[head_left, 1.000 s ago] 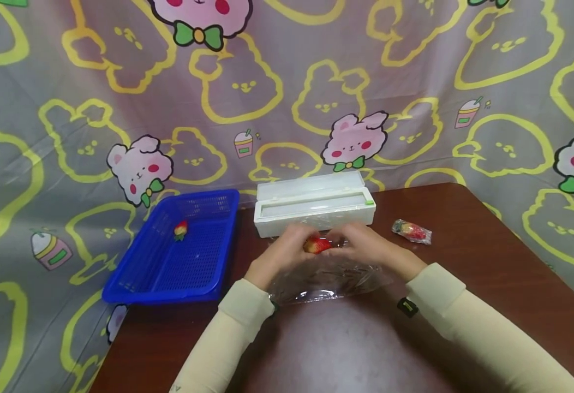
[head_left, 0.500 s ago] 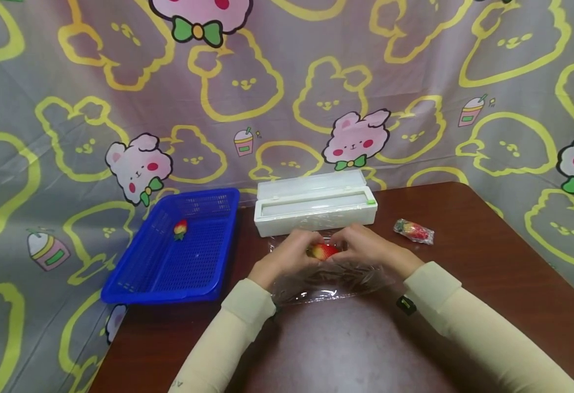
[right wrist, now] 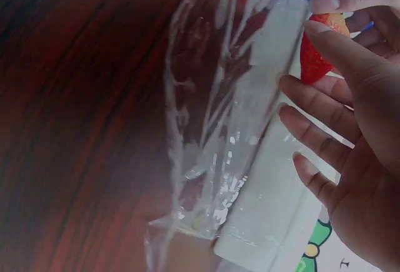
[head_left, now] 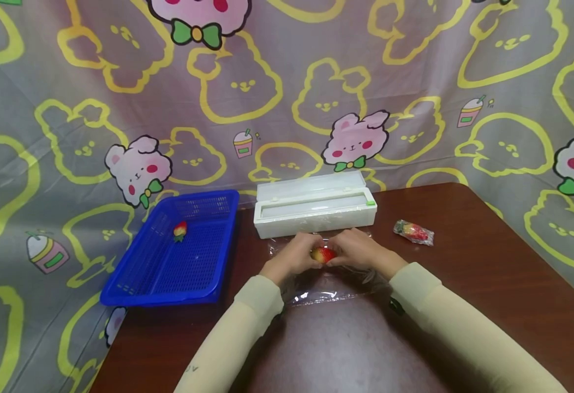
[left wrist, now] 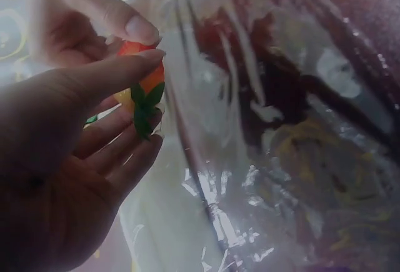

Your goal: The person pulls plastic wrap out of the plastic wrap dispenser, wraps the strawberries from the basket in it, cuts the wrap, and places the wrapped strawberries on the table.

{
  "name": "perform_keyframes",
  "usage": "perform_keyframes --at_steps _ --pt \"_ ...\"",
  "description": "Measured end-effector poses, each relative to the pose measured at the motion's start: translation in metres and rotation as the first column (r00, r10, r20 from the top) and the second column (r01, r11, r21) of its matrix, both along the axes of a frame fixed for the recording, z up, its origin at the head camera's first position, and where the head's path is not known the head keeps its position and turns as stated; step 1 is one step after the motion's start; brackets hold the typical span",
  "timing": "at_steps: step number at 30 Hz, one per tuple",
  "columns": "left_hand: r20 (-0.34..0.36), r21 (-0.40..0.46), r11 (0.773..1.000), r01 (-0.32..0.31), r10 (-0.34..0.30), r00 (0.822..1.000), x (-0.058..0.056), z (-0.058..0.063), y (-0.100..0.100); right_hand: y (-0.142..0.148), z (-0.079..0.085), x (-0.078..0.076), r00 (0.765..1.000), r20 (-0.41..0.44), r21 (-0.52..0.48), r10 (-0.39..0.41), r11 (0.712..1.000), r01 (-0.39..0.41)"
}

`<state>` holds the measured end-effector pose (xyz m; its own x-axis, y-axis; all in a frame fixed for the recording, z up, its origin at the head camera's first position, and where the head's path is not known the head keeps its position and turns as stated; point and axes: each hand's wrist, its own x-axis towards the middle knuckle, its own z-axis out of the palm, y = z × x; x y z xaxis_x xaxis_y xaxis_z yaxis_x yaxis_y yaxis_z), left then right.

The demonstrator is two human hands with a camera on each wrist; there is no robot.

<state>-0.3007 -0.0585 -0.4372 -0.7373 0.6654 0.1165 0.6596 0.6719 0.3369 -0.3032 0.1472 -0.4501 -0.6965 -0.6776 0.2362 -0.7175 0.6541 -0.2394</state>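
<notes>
Both hands meet at one strawberry over a sheet of clear plastic film in front of the white box. My left hand pinches its leafy end between thumb and fingers; the green leaves show in the left wrist view. At the red tip, the thumb and index finger of my right hand pinch the berry, the other fingers spread loosely. Wrinkled and shiny, the film stretches from the box's front toward the person.
A white film dispenser box stands behind the hands, lid raised. To the left, a blue basket holds another strawberry. A film-wrapped strawberry lies on the brown table at right. A patterned curtain hangs behind.
The hands and the strawberry between them have shifted slightly toward the person. The box, basket and wrapped strawberry stay where they were.
</notes>
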Motion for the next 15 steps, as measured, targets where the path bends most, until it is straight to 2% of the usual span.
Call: perform_keyframes --at_steps 5,6,7,12,13,15 --pt "-0.004 -0.015 1.0 -0.007 0.007 1.0 0.002 -0.007 0.004 -0.001 -0.005 0.001 0.999 0.031 0.072 -0.032 0.997 0.03" --pt "-0.023 -0.009 1.0 0.005 -0.005 1.0 -0.004 -0.016 0.003 -0.001 -0.006 0.002 0.999 0.039 0.073 -0.035 0.997 0.032" --pt "-0.029 -0.007 1.0 0.009 -0.009 1.0 -0.004 -0.017 0.003 -0.001 -0.006 0.002 0.998 0.046 0.072 -0.036 0.997 0.033" --pt "-0.023 0.004 1.0 0.017 -0.017 1.0 -0.003 -0.021 0.002 -0.001 -0.009 0.002 0.996 0.082 0.066 -0.035 0.997 0.029" --pt "-0.002 0.004 1.0 0.009 -0.009 1.0 0.003 -0.014 0.003 0.0 -0.009 0.001 0.996 0.087 0.066 -0.031 0.997 0.025" --pt "0.007 0.01 1.0 0.01 -0.01 1.0 0.002 -0.015 0.002 0.0 -0.01 0.001 0.995 0.092 0.073 -0.029 0.997 0.023"
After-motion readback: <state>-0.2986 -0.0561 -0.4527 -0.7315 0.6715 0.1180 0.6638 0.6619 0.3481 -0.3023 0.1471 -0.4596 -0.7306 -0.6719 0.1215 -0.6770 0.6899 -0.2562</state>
